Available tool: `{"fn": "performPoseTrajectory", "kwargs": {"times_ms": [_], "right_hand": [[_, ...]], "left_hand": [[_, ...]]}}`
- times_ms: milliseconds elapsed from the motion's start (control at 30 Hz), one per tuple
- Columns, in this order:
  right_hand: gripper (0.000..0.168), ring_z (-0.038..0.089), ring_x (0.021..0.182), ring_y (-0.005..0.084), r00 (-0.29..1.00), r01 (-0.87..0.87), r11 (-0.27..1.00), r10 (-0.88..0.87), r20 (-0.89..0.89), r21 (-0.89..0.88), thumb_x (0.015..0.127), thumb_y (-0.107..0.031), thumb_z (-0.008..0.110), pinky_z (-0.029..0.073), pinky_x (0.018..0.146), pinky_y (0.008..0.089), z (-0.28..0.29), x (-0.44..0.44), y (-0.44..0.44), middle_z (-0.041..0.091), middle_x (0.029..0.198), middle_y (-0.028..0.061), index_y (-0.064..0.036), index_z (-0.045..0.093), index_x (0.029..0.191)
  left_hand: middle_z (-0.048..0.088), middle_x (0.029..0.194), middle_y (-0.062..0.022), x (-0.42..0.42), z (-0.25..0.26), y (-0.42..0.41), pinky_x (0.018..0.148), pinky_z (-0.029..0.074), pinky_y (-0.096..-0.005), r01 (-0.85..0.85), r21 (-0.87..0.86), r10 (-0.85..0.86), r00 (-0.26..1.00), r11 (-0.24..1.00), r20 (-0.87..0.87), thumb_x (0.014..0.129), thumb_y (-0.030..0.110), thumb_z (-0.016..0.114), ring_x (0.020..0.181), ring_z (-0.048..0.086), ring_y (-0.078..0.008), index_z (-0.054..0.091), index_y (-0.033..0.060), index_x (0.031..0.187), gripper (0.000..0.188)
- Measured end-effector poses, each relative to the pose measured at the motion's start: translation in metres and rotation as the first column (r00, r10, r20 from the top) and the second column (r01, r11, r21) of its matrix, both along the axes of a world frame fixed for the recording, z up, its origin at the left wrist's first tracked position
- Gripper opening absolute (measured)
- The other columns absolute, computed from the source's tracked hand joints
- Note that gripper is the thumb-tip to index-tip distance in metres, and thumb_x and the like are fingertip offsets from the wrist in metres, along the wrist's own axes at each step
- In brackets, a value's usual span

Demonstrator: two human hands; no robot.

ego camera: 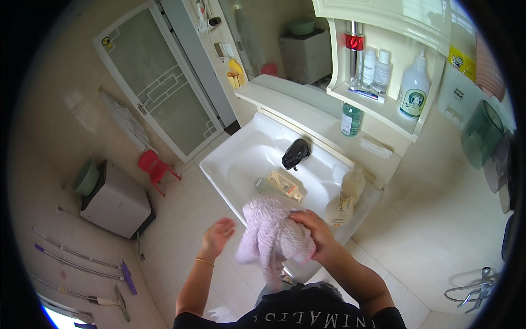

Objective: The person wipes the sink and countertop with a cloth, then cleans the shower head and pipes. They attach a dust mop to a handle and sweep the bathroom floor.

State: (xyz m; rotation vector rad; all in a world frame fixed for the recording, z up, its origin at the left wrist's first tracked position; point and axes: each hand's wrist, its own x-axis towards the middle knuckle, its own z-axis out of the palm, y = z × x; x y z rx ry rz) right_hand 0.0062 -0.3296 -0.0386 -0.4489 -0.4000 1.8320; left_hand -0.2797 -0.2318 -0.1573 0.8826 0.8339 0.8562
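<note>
A pale pink fluffy towel (271, 230) hangs bunched from my right hand (318, 234), in front of the near rim of a white washbasin (242, 164). My left hand (220, 236) is free of the towel, to its left, fingers apart and slightly blurred. Inside the basin lie a cream bottle with a label (285, 185) and a clear bottle (265, 185), next to each other. Black plastic (296, 153) covers the faucet. Two pump-type bottles stand or lean on the basin's right side, one with a pale label (339, 209), the other (353, 183) behind it.
A shelf (370, 100) with several bottles and a toothpaste tube hangs above the back ledge, where a green bottle (351, 119) stands. At the left are a red chair (156, 168), a grey washing machine (117, 197) and wall-hung mops. A shower mixer (478, 290) is at the lower right.
</note>
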Motion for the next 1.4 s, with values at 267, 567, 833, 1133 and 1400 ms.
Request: {"fn": "performPoseTrajectory", "kwargs": {"times_ms": [267,567,833,1133,1400], "right_hand": [[0.058,0.055,0.091,0.0228,0.664,-0.361,0.757,-0.200,0.720,0.544,0.075,-0.025,0.060,0.042,0.081,0.0299,0.019,-0.036,0.046,0.055,0.101,0.0184,0.002,0.038,0.121],[0.027,0.058,0.087,0.0186,0.303,0.081,0.771,-0.623,0.721,0.632,0.073,-0.006,0.060,0.044,0.079,0.0281,0.002,0.039,0.021,0.060,0.094,0.0114,0.000,0.055,0.099],[0.020,0.059,0.080,0.0147,0.234,0.535,0.774,-0.522,0.820,0.340,0.076,0.000,0.055,0.045,0.074,0.0259,-0.059,0.063,-0.022,0.062,0.082,0.0082,0.002,0.055,0.095],[0.016,0.058,0.077,0.0129,0.181,0.748,0.605,-0.582,0.793,0.274,0.078,0.002,0.050,0.044,0.073,0.0249,-0.076,0.082,-0.054,0.061,0.079,0.0080,0.002,0.053,0.093],[0.016,0.057,0.080,0.0139,0.193,0.713,0.619,-0.625,0.756,0.330,0.079,0.001,0.049,0.044,0.076,0.0259,-0.066,0.080,-0.060,0.060,0.080,0.0084,0.002,0.053,0.095]], "left_hand": [[0.041,0.125,-0.0100,0.042,0.033,-0.016,0.098,0.030,-0.0411,0.171,-0.082,-0.110,0.866,0.982,0.488,0.081,0.047,0.043,0.116,0.039,-0.0269,0.036,0.0097,0.124,0.057],[0.053,0.091,-0.0046,0.181,0.162,0.154,0.071,0.043,-0.0264,0.241,0.294,-0.349,0.844,0.925,0.408,0.081,0.028,0.049,0.079,0.052,-0.0165,0.048,0.0052,0.105,0.032],[0.038,0.121,-0.0259,0.426,0.175,0.288,0.092,0.034,-0.0428,-0.406,0.476,0.583,0.748,0.780,-0.317,0.081,0.043,0.038,0.107,0.043,-0.0345,0.034,-0.0062,0.122,0.064],[0.053,0.086,-0.0330,0.418,0.057,0.313,0.079,0.039,-0.0457,-0.222,0.742,0.723,0.513,0.632,-0.462,0.080,0.037,0.040,0.088,0.049,-0.0445,0.051,-0.0151,0.089,0.054],[0.055,0.061,-0.0128,0.359,0.055,0.303,0.051,0.042,-0.0362,-0.142,0.722,0.472,0.837,0.677,-0.278,0.081,0.036,0.044,0.054,0.053,-0.0259,0.054,0.0019,0.065,0.039]]}}
